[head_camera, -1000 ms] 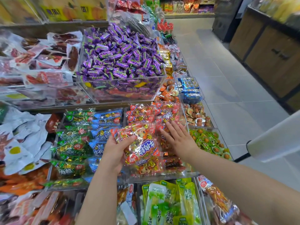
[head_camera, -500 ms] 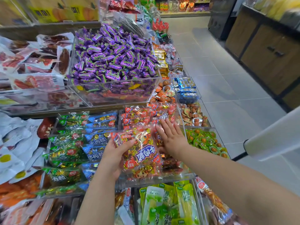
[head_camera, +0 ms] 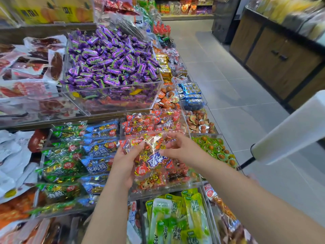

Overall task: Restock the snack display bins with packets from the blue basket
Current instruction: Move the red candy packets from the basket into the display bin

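Observation:
A clear packet of red-wrapped snacks is held over the clear bin of matching red packets. My left hand grips the packet's left side from below. The fingers of my right hand pinch the packet's upper right part. More red packets lie in the bin under it. The blue basket is not in view.
Bins of green packets and blue packets sit to the left. A tall clear bin of purple candies stands behind. Green egg snacks lie right, yellow-green packets below. A white roll juts in over the tiled aisle.
My right hand has lifted off the packets in the bin and closed on the top of the held packet. The packet sits a little higher and closer to the bin's middle.

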### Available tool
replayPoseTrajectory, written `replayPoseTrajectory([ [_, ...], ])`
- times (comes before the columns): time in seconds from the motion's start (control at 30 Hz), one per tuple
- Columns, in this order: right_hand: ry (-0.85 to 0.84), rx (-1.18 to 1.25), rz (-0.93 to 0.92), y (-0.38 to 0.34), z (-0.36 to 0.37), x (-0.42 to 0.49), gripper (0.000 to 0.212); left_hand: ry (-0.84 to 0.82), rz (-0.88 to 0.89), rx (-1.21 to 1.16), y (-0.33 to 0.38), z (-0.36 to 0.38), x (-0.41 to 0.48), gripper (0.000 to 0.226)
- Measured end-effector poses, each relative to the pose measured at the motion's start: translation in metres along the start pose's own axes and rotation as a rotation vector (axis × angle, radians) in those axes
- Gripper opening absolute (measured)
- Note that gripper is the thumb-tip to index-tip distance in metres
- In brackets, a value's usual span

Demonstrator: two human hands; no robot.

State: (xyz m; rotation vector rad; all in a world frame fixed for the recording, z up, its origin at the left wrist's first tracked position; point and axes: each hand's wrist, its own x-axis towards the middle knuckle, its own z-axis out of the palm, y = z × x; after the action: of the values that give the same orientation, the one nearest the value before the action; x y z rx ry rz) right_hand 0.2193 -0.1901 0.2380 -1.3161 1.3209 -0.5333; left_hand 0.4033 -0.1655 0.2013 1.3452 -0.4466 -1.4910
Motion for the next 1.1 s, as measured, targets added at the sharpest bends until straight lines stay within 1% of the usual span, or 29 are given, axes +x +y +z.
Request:
replayPoseTrajectory([
  [0.03, 0.002, 0.027, 0.02, 0.002, 0.0, -0.002, 0.063, -0.008, 0.006, 0.011, 0.0, 0.002, -0.001, 0.075],
  [0.07, 0.005, 0.056, 0.041, 0.004, 0.001, -0.004, 0.061, -0.014, 0.016, 0.02, 0.0, 0.003, -0.002, 0.074],
  [0.17, -0.035, 0.152, 0.089, 0.007, -0.001, -0.007, 0.043, -0.015, 0.034, 0.045, 0.0, 0.003, -0.004, 0.069],
  [0.2, -0.043, 0.179, 0.09, 0.008, -0.001, -0.009, 0.04, -0.022, 0.041, 0.064, 0.001, 0.003, -0.005, 0.069],
  [0.23, -0.045, 0.178, 0.084, 0.008, 0.0, -0.011, 0.042, -0.032, 0.047, 0.089, 0.001, 0.004, -0.007, 0.072],
  [0.27, -0.045, 0.148, 0.082, 0.008, 0.0, -0.014, 0.049, -0.036, 0.048, 0.117, 0.001, 0.004, -0.008, 0.077],
  [0.3, -0.057, 0.116, 0.078, 0.008, 0.001, -0.016, 0.063, -0.035, 0.049, 0.128, 0.0, 0.005, -0.009, 0.079],
  [0.33, -0.082, 0.104, 0.07, 0.009, 0.0, -0.019, 0.078, -0.031, 0.06, 0.112, -0.001, 0.005, -0.011, 0.077],
  [0.37, -0.109, 0.111, 0.052, 0.009, 0.0, -0.022, 0.087, -0.024, 0.073, 0.081, -0.001, 0.005, -0.011, 0.074],
  [0.4, -0.111, 0.127, 0.032, 0.008, -0.002, -0.026, 0.088, -0.017, 0.079, 0.056, -0.001, 0.005, -0.012, 0.072],
  [0.43, -0.075, 0.159, 0.016, 0.006, -0.003, -0.029, 0.083, -0.012, 0.079, 0.046, -0.002, 0.005, -0.012, 0.073],
  [0.47, 0.009, 0.233, 0.011, 0.004, -0.004, -0.03, 0.075, -0.015, 0.082, 0.047, -0.002, 0.006, -0.013, 0.076],
  [0.5, 0.116, 0.382, 0.013, 0.005, -0.004, -0.029, 0.065, -0.028, 0.091, 0.051, -0.003, 0.008, -0.014, 0.079],
  [0.53, 0.218, 0.606, 0.025, 0.004, -0.002, -0.029, 0.054, -0.046, 0.098, 0.055, -0.004, 0.01, -0.017, 0.081],
  [0.57, 0.278, 0.843, 0.024, 0.004, 0.003, -0.029, 0.042, -0.062, 0.102, 0.056, -0.006, 0.014, -0.018, 0.084],
  [0.6, 0.287, 1.009, 0.016, 0.004, 0.009, -0.029, 0.033, -0.072, 0.109, 0.053, -0.008, 0.017, -0.02, 0.085],
  [0.63, 0.257, 1.079, 0.013, 0.006, 0.018, -0.029, 0.03, -0.073, 0.122, 0.049, -0.011, 0.02, -0.02, 0.086],
  [0.67, 0.216, 1.092, 0.021, 0.009, 0.027, -0.03, 0.031, -0.069, 0.136, 0.054, -0.013, 0.023, -0.02, 0.086],
  [0.7, 0.187, 1.068, 0.028, 0.012, 0.036, -0.031, 0.031, -0.057, 0.143, 0.073, -0.014, 0.025, -0.019, 0.089],
  [0.73, 0.174, 1.012, 0.032, 0.015, 0.041, -0.031, 0.031, -0.042, 0.142, 0.096, -0.015, 0.026, -0.018, 0.098],
  [0.83, 0.202, 0.776, 0.025, 0.022, 0.04, -0.026, 0.035, -0.037, 0.11, 0.156, -0.016, 0.024, -0.016, 0.127],
  [0.9, 0.226, 0.668, 0.002, 0.019, 0.023, -0.021, 0.036, -0.059, 0.105, 0.172, -0.014, 0.018, -0.015, 0.133],
  [0.97, 0.303, 0.522, -0.045, 0.013, -0.006, -0.015, 0.04, -0.041, 0.112, 0.147, -0.012, 0.01, -0.013, 0.128],
  [1.03, 0.402, 0.209, -0.103, 0.006, -0.039, -0.009, 0.044, 0.012, 0.114, 0.099, -0.01, 0.001, -0.01, 0.118],
  [1.1, 0.415, -0.169, -0.11, -0.004, -0.066, -0.003, 0.05, 0.064, 0.101, 0.044, -0.009, -0.008, -0.005, 0.103],
])
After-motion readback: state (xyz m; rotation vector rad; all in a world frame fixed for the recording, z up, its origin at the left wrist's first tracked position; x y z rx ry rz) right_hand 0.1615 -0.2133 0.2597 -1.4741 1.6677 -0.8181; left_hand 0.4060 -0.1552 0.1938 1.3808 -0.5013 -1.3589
